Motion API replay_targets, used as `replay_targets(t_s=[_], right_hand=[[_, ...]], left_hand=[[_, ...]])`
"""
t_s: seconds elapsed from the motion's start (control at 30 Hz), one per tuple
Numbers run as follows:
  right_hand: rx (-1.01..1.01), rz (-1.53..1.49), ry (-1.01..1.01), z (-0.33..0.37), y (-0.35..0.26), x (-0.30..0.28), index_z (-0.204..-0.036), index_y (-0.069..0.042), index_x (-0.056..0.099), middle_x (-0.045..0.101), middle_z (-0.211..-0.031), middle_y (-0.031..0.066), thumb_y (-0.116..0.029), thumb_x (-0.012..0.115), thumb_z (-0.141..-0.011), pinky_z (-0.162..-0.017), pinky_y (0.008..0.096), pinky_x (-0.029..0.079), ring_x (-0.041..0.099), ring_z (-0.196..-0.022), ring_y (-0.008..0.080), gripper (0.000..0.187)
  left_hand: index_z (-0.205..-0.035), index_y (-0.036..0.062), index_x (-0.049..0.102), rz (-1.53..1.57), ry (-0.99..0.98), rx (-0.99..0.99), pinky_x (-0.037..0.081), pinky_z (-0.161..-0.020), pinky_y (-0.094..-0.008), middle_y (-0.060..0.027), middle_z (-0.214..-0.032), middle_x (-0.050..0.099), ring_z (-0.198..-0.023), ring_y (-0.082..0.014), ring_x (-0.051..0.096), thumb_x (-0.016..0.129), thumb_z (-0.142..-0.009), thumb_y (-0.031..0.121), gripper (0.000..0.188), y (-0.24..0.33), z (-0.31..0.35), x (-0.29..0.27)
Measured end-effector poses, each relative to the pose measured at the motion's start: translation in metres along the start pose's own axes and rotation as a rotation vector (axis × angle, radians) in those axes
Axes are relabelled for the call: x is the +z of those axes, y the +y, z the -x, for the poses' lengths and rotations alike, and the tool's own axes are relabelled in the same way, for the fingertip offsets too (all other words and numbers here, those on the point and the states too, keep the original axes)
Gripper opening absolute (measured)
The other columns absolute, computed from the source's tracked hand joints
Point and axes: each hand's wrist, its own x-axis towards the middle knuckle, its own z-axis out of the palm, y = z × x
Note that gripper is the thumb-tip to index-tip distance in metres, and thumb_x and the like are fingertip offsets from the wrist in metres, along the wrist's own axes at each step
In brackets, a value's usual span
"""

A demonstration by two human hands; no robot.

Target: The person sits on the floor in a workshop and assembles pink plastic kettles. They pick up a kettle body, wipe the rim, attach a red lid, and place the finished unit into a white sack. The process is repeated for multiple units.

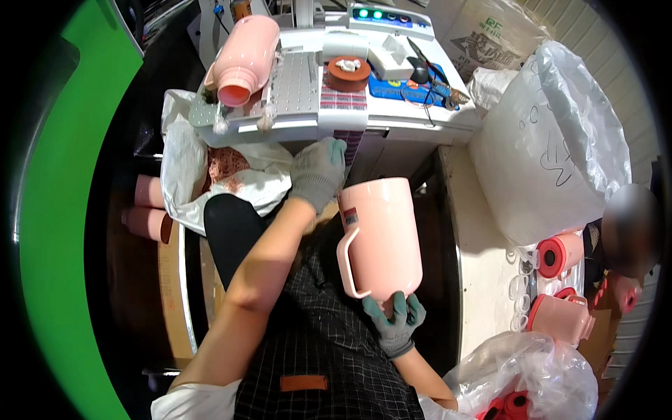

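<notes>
Red-white label on pink jug

- we see a small factory workshop: a marking machine with lit green indicators.
- pink plastic jugs in batches, bulk plastic bags and cartons crowd the benches.

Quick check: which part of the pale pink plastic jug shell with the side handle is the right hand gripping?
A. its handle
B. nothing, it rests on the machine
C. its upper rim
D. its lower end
D: the right hand in a green glove cups the lower end of the pale pink plastic jug shell; its handle is free.
</notes>
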Motion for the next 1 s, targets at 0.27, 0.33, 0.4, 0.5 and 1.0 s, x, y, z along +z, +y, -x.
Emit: replay_targets(t_s=[0.27,0.33,0.4,0.5,1.0], right_hand=[[0.094,-0.143,-0.034,0.006,0.008,-0.001,-0.116,-0.045,0.074,0.053,-0.143,0.0088,-0.015,0.083,-0.079,-0.096,0.0455,0.049,0.05,-0.119,0.0366,0.048],[0.043,-0.138,-0.034,0.007,0.013,0.005,-0.117,-0.045,0.073,0.051,-0.148,0.0098,-0.014,0.084,-0.078,-0.095,0.0456,0.05,0.05,-0.122,0.0375,0.051],[-0.005,-0.153,-0.074,0.005,0.017,0.001,-0.119,-0.046,0.072,0.052,-0.147,0.01,-0.014,0.083,-0.079,-0.094,0.0456,0.05,0.051,-0.121,0.0375,0.052],[0.009,-0.208,-0.14,-0.012,0.021,-0.003,-0.119,-0.041,0.073,0.055,-0.143,0.0143,-0.014,0.081,-0.08,-0.096,0.0467,0.049,0.053,-0.119,0.0387,0.048],[-0.039,-0.168,-0.071,-0.018,0.004,0.006,-0.122,-0.045,0.071,0.051,-0.149,0.0067,-0.011,0.081,-0.076,-0.084,0.0407,0.052,0.054,-0.112,0.035,0.057]], left_hand=[[-0.109,0.0022,0.069,0.681,0.247,0.212,0.053,-0.085,-0.0424,-0.019,-0.102,0.07,-0.096,-0.0393,0.068,0.057,-0.105,0.023,0.024,-0.065,0.031,0.027],[-0.108,0.002,0.069,0.666,0.183,0.167,0.054,-0.085,-0.0397,-0.016,-0.101,0.07,-0.094,-0.0341,0.069,0.056,-0.107,0.021,0.023,-0.055,0.048,0.022],[-0.109,0.0025,0.069,0.743,0.251,0.201,0.054,-0.085,-0.0358,-0.0097,-0.101,0.072,-0.092,-0.0247,0.068,0.055,-0.109,0.022,0.024,-0.046,0.055,0.023],[-0.126,0.0005,0.062,0.853,0.202,0.151,0.056,-0.086,-0.0364,-0.0122,-0.114,0.069,-0.095,-0.0246,0.069,0.069,-0.096,0.019,0.036,-0.074,0.058,0.02],[-0.097,0.0021,0.071,0.804,0.216,-0.157,0.056,-0.076,-0.0357,-0.0099,-0.09,0.074,-0.081,-0.0216,0.071,0.069,-0.095,0.013,0.011,-0.048,0.065,0.046]])
